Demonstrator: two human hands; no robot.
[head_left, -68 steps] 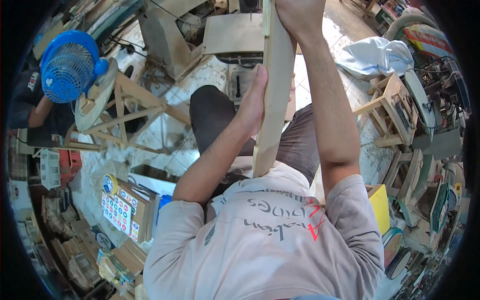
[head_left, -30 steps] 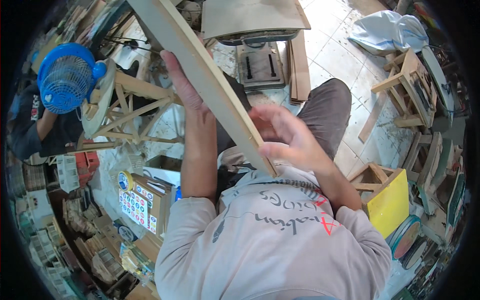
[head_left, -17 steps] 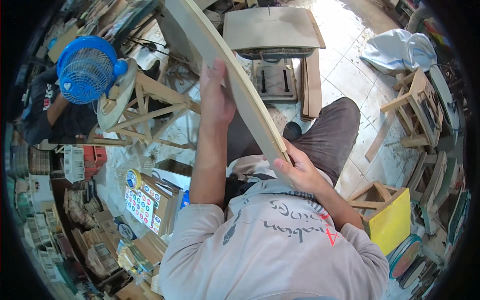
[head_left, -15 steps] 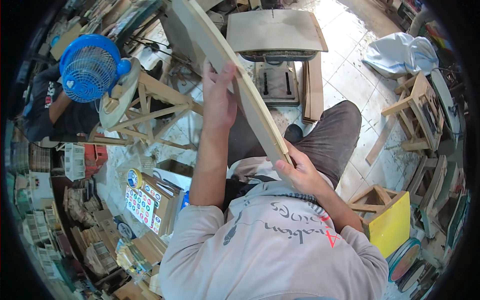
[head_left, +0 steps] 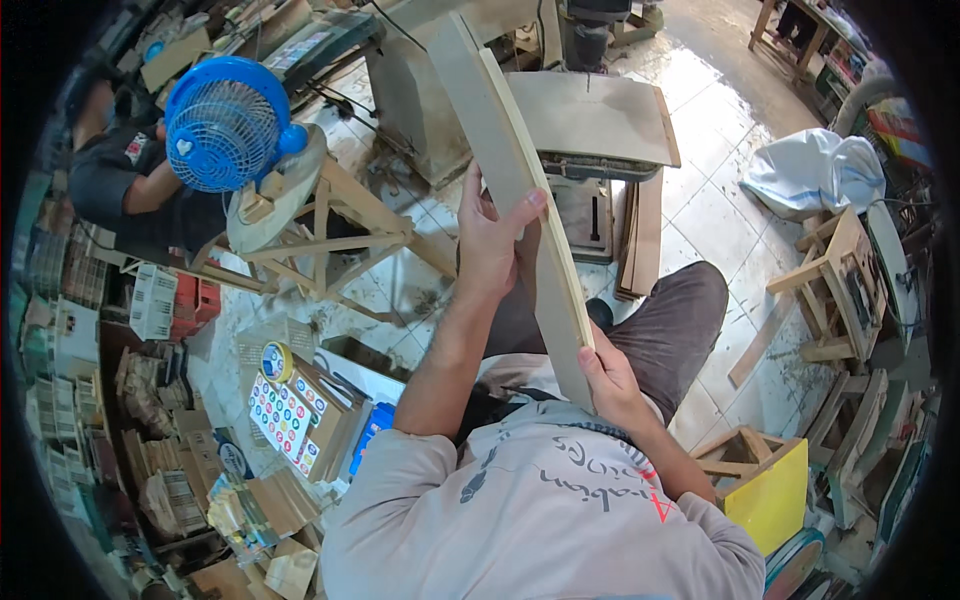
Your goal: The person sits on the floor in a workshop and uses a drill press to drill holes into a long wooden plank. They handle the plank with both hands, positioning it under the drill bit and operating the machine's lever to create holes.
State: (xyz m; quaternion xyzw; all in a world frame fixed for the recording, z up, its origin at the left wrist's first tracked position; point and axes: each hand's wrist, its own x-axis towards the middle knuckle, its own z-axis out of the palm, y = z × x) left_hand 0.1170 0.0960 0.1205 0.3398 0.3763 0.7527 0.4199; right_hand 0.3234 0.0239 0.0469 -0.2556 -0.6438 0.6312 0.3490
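A long wooden board (head_left: 510, 150), grey-beige on its flat face with a paler strip along one edge, slants from far left to near right in front of me. My left hand (head_left: 493, 240) is closed on it about midway, the thumb lying over the pale edge and the fingers partly hidden. Close to my waist, my right hand (head_left: 612, 382) grips the near end from the right side, its thumb pressed on the edge. Beyond the board stands a machine with a flat pale table (head_left: 600, 115).
A blue fan (head_left: 225, 125) stands on a wooden stool (head_left: 330, 215) at the left, with another person (head_left: 120, 185) behind it. Right are a white sack (head_left: 815, 175), a wooden frame stool (head_left: 830, 285) and a yellow panel (head_left: 768, 500). Stacked cartons (head_left: 300, 420) lie near left.
My view has shifted, so the surroundings sit lower and more to the right. The board's far end now shows whole. Both hands still hold the board.
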